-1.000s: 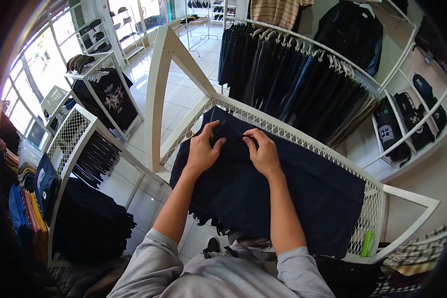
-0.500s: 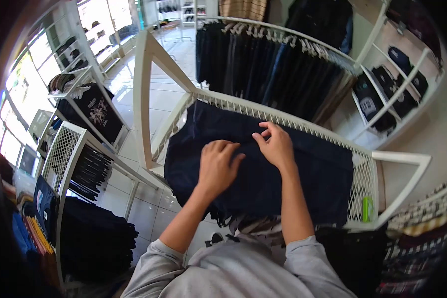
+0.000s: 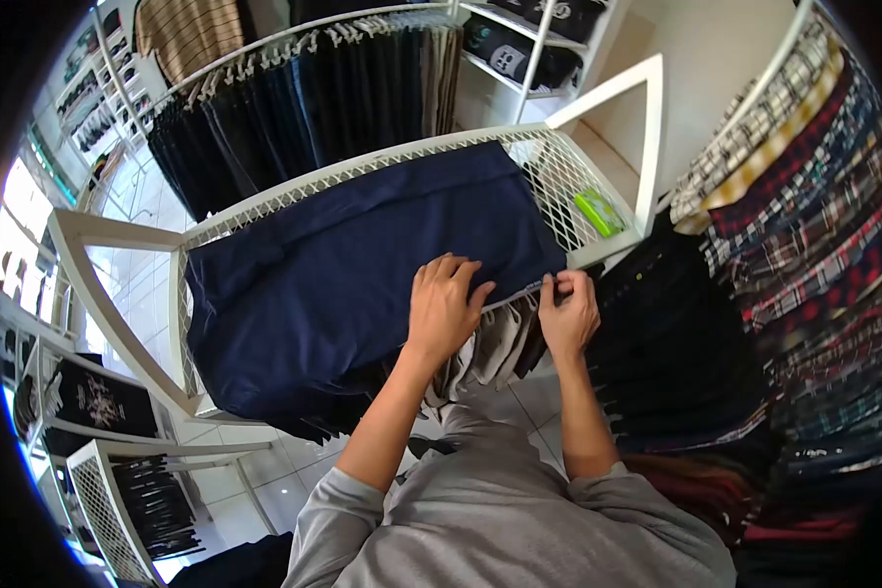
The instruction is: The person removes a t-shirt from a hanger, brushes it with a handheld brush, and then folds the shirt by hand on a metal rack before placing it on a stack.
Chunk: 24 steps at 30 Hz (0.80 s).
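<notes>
While a navy garment (image 3: 343, 265) lies spread across a white wire-mesh worktop (image 3: 559, 181) in a clothing shop, a person in a grey sweatshirt works at its near right edge. The left hand (image 3: 443, 309) rests flat on the fabric, fingers spread and gripping nothing. The right hand (image 3: 568, 314) is clenched on the garment's near right corner, just off the worktop's front rail. A small green object (image 3: 598, 213) lies on the bare mesh to the right of the cloth. Dark clothes hang on a rail (image 3: 294, 93) behind the worktop, and plaid shirts (image 3: 804, 196) hang close on the right.
</notes>
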Available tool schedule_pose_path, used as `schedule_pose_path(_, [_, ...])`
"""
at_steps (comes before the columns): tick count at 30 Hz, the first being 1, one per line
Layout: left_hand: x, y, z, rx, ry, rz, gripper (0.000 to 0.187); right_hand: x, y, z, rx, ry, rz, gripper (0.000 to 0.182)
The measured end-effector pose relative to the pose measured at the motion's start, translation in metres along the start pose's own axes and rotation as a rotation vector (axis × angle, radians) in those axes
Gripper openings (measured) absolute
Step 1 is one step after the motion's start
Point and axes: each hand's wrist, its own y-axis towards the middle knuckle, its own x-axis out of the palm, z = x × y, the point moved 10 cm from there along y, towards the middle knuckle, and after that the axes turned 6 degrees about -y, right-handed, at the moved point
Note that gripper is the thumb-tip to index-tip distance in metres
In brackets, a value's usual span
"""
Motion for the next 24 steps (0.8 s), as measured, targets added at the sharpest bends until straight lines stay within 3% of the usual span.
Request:
schedule_pose_path(3, [0.035,0.017,0.01,0.087,-0.023,-0.024,0.03,-0.003,0.01,0.006,0.028,0.005,-0.007,0.024])
schedule_pose_path(6, [0.063,0.022,0.002,0.054,0.0,-0.014,0.028,0.004,0.012,0.006,-0.063,-0.024,0.01,0.022])
schedule_pose_path(10, [0.078,0.013,0.002,0.099,0.208,0.0,0.033,0.013,0.012,0.01,-0.1,-0.071,-0.015,0.02])
schedule_pose_path(15, [0.08,0.015,-0.005,0.012,0.187,-0.073,0.039,0.023,0.021,0.006,-0.238,-0.119,-0.072,0.013])
schedule_pose_path(17, [0.08,0.014,-0.006,-0.024,0.194,-0.086,0.04,0.023,0.026,0.015,-0.206,-0.047,-0.145,0.013])
schedule_pose_path(19, [0.077,0.014,-0.002,-0.01,0.186,-0.066,0.041,0.013,0.037,0.058,-0.037,0.247,-0.049,0.016])
schedule_pose_path(21, [0.076,0.018,-0.002,-0.026,0.191,-0.064,0.044,0.034,0.036,0.127,0.287,0.361,-0.145,0.021])
schedule_pose_path(24, [0.078,0.015,0.006,-0.038,0.226,-0.098,0.051,-0.001,0.046,0.145,0.14,0.158,0.093,0.024])
